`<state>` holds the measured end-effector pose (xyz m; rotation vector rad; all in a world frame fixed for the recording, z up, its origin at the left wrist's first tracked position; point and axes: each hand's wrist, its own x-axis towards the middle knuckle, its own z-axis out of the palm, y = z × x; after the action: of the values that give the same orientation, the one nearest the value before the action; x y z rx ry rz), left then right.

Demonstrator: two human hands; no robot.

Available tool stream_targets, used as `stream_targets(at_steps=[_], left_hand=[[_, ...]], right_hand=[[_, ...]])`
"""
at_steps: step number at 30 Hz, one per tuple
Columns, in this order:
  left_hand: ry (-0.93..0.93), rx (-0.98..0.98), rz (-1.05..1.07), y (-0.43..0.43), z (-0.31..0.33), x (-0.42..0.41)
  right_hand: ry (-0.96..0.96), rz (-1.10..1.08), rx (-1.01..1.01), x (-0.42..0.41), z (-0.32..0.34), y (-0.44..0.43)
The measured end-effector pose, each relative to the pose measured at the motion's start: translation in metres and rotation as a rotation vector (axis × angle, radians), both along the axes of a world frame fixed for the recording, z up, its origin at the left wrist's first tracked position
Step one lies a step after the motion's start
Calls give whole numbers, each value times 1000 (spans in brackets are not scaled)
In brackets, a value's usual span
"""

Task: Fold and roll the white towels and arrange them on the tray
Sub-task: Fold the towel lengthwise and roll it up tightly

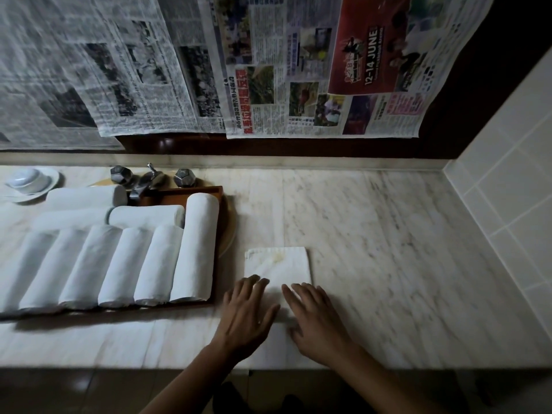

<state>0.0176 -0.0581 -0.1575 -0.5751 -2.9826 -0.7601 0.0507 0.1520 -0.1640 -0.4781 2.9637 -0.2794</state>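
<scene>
A white towel (pixel 279 265), folded into a long narrow strip, lies flat on the marble counter and runs from mid-counter to the front edge. My left hand (pixel 246 313) and my right hand (pixel 312 318) press flat on it side by side, fingers straight and spread. Left of them a dark wooden tray (pixel 194 194) holds several rolled white towels (pixel 197 249), a row standing lengthwise at the front and more lying crosswise behind.
A metal faucet (pixel 143 182) with two faceted knobs stands behind the tray. A white dish (pixel 31 182) sits at the far left. Newspaper sheets (pixel 313 70) hang over the wall behind. A tiled wall (pixel 507 174) bounds the counter on the right.
</scene>
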Motion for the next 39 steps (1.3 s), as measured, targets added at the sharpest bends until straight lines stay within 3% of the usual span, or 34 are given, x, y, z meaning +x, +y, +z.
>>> stream_targets(at_steps=[6, 11, 18, 25, 31, 35, 39], left_hand=[[-36, -221, -205, -19, -17, -4], [-101, -237, -246, -22, -7, -12], [-134, -160, -289, -28, -14, 19], [-289, -32, -184, -29, -9, 23], [-365, 56, -89, -28, -11, 19], [-373, 106, -30, -26, -17, 13], [-392, 135, 29, -22, -17, 2]], right_hand=[[-104, 15, 7, -21, 9, 2], [-206, -1, 19, -27, 27, 0], [-334, -2, -18, -4, 40, 6], [-477, -133, -396, -5, 22, 24], [-502, -266, -474, -8, 12, 24], [-334, -356, -483, -4, 14, 14], [121, -240, -370, 5, 13, -2]])
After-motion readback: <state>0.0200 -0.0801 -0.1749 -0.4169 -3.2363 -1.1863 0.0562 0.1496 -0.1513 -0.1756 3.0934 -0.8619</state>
